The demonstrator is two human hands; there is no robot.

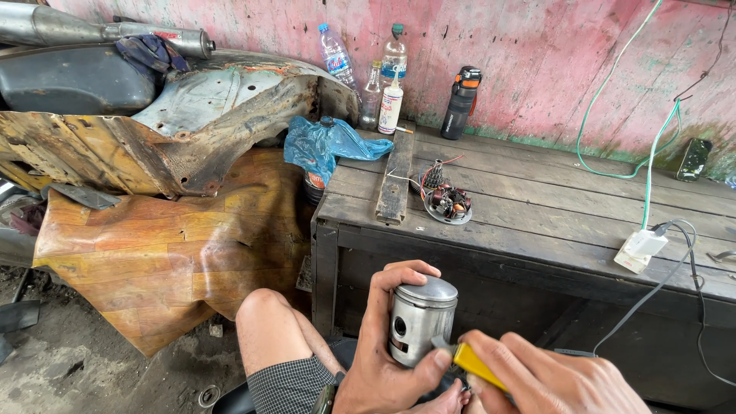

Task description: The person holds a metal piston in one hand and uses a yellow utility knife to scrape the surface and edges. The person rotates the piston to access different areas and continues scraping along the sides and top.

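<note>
Rusted sheet metal fills the far left, a torn vehicle body panel (176,130) leaning over a wood-patterned vinyl sheet (153,253), with a chrome exhaust pipe (100,31) lying across the top. Moving right, a blue plastic bag (330,146) slumps at the corner of the dark wooden bench (537,222), and behind it stand clear plastic bottles (337,57) and a black flask (461,101) against the pink wall. On the bench planks sits a small stator coil plate (447,203) with red wires, beside a loose wooden slat (396,180). Now down front, here is the action: the left hand (383,360) is wrapped around a silver engine piston (420,320), thumb and fingers closed on its skirt, holding it upright just in front of the bench edge above the knee. The right hand (552,379) comes in from the lower right, fingers pinched around a yellow-handled tool (469,362), whose grey tip touches the piston's lower skirt. It reads as work on the piston's side, scraping or prying near the pin hole, though the tip is too small to tell which. Any next stroke would call for a firm left grip and a shallow, controlled angle. Further right, a white charger (642,247) and green cable (613,115) trail across the bench.
</note>
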